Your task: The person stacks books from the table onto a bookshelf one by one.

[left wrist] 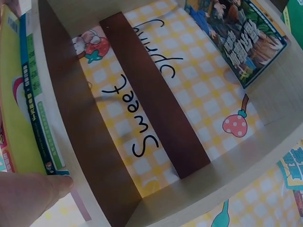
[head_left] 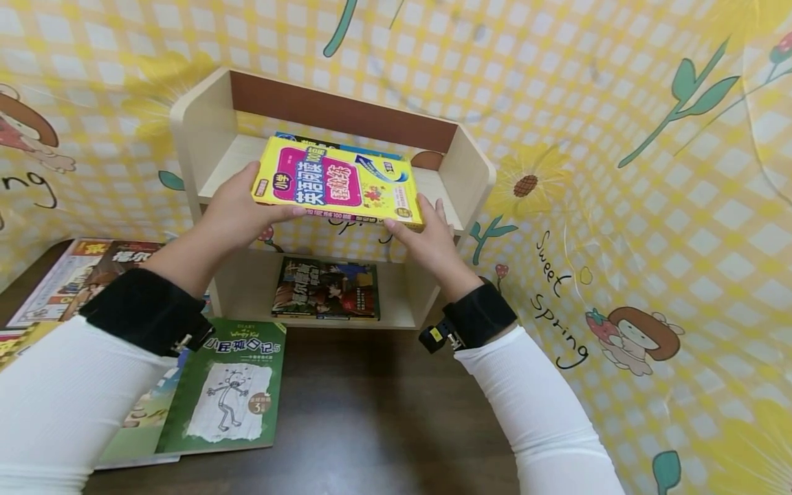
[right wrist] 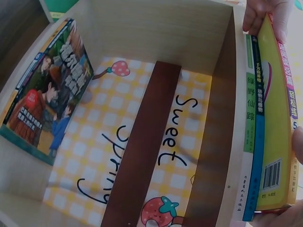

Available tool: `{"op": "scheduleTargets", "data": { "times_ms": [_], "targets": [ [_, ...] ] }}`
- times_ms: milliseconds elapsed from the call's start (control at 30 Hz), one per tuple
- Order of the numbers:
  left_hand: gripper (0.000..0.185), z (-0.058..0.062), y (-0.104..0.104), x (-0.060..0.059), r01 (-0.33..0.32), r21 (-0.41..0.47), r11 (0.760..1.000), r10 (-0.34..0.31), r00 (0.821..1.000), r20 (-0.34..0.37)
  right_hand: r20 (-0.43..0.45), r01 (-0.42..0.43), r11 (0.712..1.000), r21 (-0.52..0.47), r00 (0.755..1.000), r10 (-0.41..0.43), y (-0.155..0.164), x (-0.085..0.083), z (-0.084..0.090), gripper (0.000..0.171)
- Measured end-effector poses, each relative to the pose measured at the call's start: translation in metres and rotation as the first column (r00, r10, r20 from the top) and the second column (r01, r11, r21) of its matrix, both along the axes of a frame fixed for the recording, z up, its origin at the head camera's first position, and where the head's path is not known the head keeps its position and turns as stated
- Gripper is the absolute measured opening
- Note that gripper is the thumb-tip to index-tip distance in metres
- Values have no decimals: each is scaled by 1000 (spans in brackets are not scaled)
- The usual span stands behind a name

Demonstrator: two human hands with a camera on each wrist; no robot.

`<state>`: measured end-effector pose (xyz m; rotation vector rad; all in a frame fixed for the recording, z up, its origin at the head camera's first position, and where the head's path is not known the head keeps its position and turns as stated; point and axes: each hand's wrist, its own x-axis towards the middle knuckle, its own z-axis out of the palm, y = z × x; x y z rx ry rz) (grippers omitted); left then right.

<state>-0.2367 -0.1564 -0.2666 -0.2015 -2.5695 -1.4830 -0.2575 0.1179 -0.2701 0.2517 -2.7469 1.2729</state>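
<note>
A yellow book (head_left: 340, 180) with a pink title panel lies over the upper shelf of a small wooden bookshelf (head_left: 201, 130). At its left end my left hand (head_left: 238, 206) grips it, thumb along the front edge. My right hand (head_left: 430, 237) holds the right front corner, thumb on the near edge. A blue-edged book (head_left: 359, 148) shows behind it. In the right wrist view, a blue-spined book (right wrist: 258, 142) and a green-and-white-spined book (right wrist: 248, 94) lie between the yellow book and the shelf board. Parts of both hands are out of frame in the wrist views.
Dark-covered comic books (head_left: 328, 289) lie on the lower shelf. On the dark table (head_left: 371, 405), a green book (head_left: 232, 392) and several other books (head_left: 80, 275) lie left of the bookshelf. Yellow checked cloth (head_left: 594, 172) hangs behind and to the right.
</note>
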Motion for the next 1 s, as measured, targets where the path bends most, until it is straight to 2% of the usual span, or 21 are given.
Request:
{"op": "scheduleTargets", "data": {
  "times_ms": [233,367,733,1000],
  "targets": [
    [74,1,4,-11,1,-32,1000,-2,1000,-27,-48,11,993,114,999,-5,1,-8,4,80],
    [70,3,6,-16,4,-35,999,-5,1000,-9,-51,21,990,143,999,-14,2,-12,5,80],
    [69,7,3,-18,-30,-87,996,30,1000,7,-47,39,982,182,998,-31,-6,-16,7,79],
    [70,10,2,-15,-35,-110,993,37,999,13,-28,50,985,162,999,-46,-10,-13,7,82]
  ]
}}
